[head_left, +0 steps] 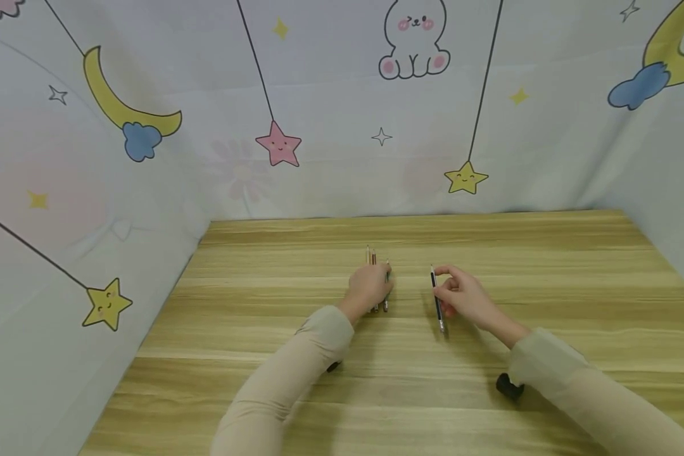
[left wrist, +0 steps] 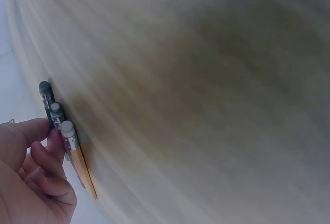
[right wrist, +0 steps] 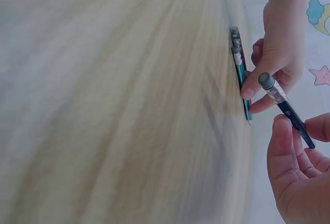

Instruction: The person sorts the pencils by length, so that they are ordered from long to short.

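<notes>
On the wood-grain table, a yellow pencil (left wrist: 83, 170), a dark red pencil (head_left: 374, 257) and a green pencil (right wrist: 240, 74) lie side by side, erasers toward the wearer. My left hand (head_left: 369, 283) covers their middles in the head view. Its thumb and finger pinch the green pencil, the rightmost of the row. To the right, my right hand (head_left: 464, 297) holds a dark pencil (head_left: 437, 304) between thumb and fingers. That pencil is raised off the table, point away from me; its silver ferrule and grey eraser show in the right wrist view.
The wood-grain table (head_left: 410, 411) meets a pale cloth backdrop (head_left: 342, 183) printed with stars and moons at its back and sides. A black object (head_left: 510, 386) shows by the right sleeve, and another dark piece (head_left: 334, 366) shows under the left sleeve.
</notes>
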`<state>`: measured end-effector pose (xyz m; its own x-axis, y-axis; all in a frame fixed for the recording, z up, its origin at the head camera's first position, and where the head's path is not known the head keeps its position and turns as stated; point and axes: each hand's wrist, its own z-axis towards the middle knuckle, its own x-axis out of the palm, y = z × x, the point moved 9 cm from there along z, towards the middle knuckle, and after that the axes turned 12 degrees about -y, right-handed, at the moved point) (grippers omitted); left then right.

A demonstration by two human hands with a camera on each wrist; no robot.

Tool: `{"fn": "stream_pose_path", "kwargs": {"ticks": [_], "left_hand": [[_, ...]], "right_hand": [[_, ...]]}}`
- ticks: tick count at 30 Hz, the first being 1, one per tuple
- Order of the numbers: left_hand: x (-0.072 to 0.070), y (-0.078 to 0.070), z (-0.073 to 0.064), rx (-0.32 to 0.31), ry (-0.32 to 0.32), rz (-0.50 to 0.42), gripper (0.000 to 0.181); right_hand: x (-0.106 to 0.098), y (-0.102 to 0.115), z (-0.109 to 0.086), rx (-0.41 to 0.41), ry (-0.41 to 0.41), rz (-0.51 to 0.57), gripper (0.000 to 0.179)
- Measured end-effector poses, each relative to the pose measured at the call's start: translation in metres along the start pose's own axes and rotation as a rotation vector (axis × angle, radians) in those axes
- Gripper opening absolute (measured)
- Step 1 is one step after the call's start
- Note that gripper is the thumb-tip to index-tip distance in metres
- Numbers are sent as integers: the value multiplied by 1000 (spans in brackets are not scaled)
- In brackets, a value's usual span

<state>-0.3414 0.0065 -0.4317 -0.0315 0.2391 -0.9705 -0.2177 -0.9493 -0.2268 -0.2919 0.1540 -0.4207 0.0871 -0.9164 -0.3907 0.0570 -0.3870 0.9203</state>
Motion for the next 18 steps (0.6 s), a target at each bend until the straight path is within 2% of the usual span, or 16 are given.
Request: {"fn": "stream_pose_path", "kwargs": {"ticks": [5,12,18], "left_hand": [[0,2,0,-14,-22,-9,33],[3,5,2,-29,-21,-15,35],[3,6,2,-32,-29,-35,35]], "right_hand": [[7,5,8,0,15,18,42],[20,10,20,14,41,65,43],[25,11,29,27,26,73,42]]}}
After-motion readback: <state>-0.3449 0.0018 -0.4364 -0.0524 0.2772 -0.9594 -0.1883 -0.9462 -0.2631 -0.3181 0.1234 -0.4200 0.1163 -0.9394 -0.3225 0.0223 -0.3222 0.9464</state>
